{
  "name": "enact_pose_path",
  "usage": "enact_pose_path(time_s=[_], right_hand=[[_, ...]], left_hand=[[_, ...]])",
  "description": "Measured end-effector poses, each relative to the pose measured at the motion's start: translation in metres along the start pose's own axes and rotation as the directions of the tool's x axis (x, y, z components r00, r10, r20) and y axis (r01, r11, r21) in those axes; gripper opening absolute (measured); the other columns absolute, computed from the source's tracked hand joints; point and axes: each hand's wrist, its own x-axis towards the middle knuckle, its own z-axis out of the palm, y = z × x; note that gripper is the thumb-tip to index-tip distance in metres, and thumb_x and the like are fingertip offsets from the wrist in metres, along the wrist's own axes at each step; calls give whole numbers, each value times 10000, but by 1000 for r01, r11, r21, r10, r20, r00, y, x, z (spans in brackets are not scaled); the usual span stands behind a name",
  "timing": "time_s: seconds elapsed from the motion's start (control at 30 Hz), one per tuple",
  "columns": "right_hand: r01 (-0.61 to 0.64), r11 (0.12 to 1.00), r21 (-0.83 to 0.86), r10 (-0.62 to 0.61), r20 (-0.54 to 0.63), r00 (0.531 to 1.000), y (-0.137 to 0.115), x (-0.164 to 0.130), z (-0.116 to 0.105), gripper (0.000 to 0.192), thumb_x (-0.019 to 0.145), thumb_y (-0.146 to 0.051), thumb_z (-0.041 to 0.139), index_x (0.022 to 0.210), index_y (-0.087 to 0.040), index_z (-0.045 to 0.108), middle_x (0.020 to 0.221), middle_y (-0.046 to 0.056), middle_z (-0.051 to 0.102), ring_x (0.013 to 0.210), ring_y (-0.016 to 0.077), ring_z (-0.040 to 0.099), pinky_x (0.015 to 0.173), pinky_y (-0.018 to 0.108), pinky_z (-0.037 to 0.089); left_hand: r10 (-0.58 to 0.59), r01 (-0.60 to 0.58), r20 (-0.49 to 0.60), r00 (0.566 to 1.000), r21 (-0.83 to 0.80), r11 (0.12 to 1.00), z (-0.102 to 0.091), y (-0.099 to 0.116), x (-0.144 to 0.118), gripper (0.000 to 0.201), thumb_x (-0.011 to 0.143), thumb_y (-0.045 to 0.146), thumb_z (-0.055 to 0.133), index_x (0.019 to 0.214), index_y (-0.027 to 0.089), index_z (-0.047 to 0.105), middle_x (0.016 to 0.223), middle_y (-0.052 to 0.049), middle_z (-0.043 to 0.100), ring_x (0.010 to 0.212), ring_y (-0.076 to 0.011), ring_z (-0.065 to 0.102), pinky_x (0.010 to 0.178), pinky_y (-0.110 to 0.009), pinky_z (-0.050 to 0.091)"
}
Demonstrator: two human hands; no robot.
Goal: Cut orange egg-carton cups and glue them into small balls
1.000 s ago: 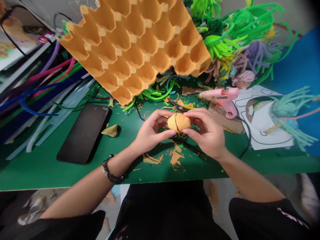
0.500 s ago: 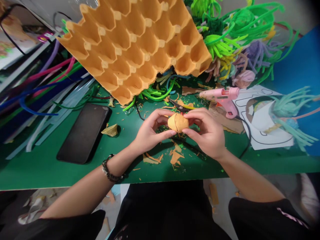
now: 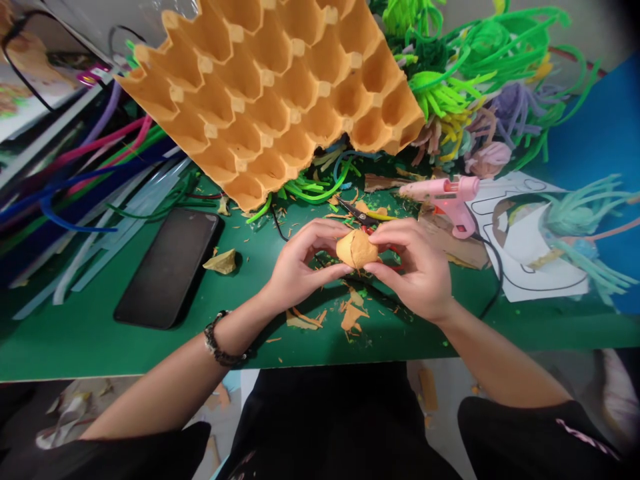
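Hands are closed on a small orange cardboard cup [image 3: 356, 249], held just above the green table [image 3: 90, 333]. The left hand [image 3: 300, 263] pinches its left side with thumb below and fingers curled over the top; the right hand [image 3: 415, 267] grips its right side in the same way. A seam or slit is seen running down the cup's front, between the two sets of fingertips.

Compared with a second ago, little has changed: the cup has been shifted very slightly right and lower, and both grips have been kept. From this it is judged that the piece is being pressed or held to shape rather than moved elsewhere.

Orange scraps [image 3: 350, 313] are scattered on the table directly below the cup. Scissors [image 3: 363, 215] lie just behind the hands, partly hidden. A pink glue gun [image 3: 445, 193] is set near the right hand, its black cord trailing across a printed sheet [image 3: 530, 267]. A dark phone [image 3: 170, 267] lies face up, well apart on the left, with a folded scrap [image 3: 221, 261] beside it. An orange egg tray [image 3: 280, 100] is propped behind, over green pipe cleaners [image 3: 320, 187]; more are piled at the back right and along the left edge. A bracelet [image 3: 217, 343] is worn on the left wrist.

No brand, label or readable writing can be made out.
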Motion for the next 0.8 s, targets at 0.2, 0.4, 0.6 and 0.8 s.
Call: enact_pose_path(time_s=[0.2, 0.4, 0.6, 0.8], right_hand=[[87, 993, -78, -89, -18, 996, -1, 4, -5, 256, 792, -214, 671, 1026, -281, 591, 1003, 21, 607, 939, 173, 584, 811, 374, 511], [148, 978, -146, -148, 10, 989, -2, 6, -11, 233, 799, -194, 649, 997, -309, 609, 1011, 16, 609, 930, 178, 603, 793, 386, 522], [135, 977, -163, -137, -2, 991, -2, 6, -12, 239, 797, -213, 664, 1012, -310, 623, 1017, 18, 622, 923, 177, 606, 801, 379, 530], [-6, 998, 56, 5, 33, 999, 0, 6, -11, 317, 793, -205, 673, 1093, -289, 611, 1022, 23, 610, 928, 150, 586, 682, 272, 558]], left_hand=[[-15, 16, 8, 1000, -50, 999, -2, 7, 3, 330, 803, 203, 670, 1127, 260, 635, 1069, -57, 596, 993, -138, 605, 810, -241, 566], [-66, 62, -63, 996, -59, 996, -2, 11, 4, 264, 788, 240, 693, 1050, 240, 663, 1001, -38, 626, 853, -105, 639, 798, -226, 568], [8, -1, -79, 997, 85, 996, -5, 6, 1, 301, 771, 217, 710, 1066, 243, 655, 1013, -45, 648, 936, -131, 624, 797, -238, 560], [96, -80, -66, 993, 218, 973, -7, 4, 1, 326, 753, 200, 729, 1063, 268, 652, 1003, -30, 673, 961, -154, 611, 875, -309, 515]])
